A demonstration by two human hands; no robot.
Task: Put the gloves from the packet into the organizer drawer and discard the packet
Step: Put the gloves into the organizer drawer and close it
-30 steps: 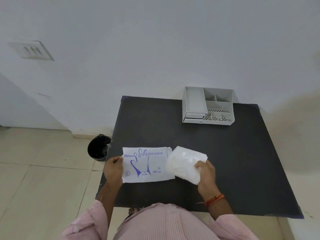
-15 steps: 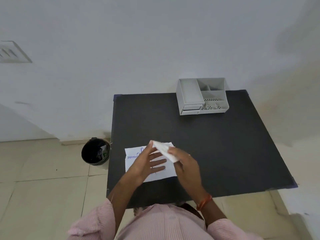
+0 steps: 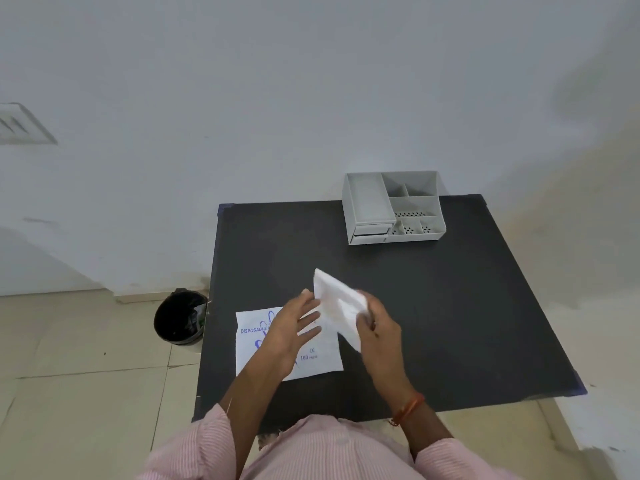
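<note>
A white stack of folded gloves point(image 3: 337, 306) is lifted off the table, with my right hand point(image 3: 375, 332) closed on its near edge. My left hand point(image 3: 294, 329) hovers beside the stack with fingers spread, its fingertips touching or nearly touching the stack's left side. Under my left hand the flat white packet point(image 3: 308, 358) with blue print lies on the black table point(image 3: 450, 306). The grey organizer point(image 3: 393, 206) stands at the table's far edge, its small drawer point(image 3: 372, 230) at the front left looking shut.
A black bin point(image 3: 180, 317) with a dark liner stands on the tiled floor just left of the table. The white wall runs right behind the organizer. The table's right half is bare black surface.
The gloves came fully out of the packet and were lifted and folded. My left hand let go of the packet's left edge and moved over it toward the stack.
</note>
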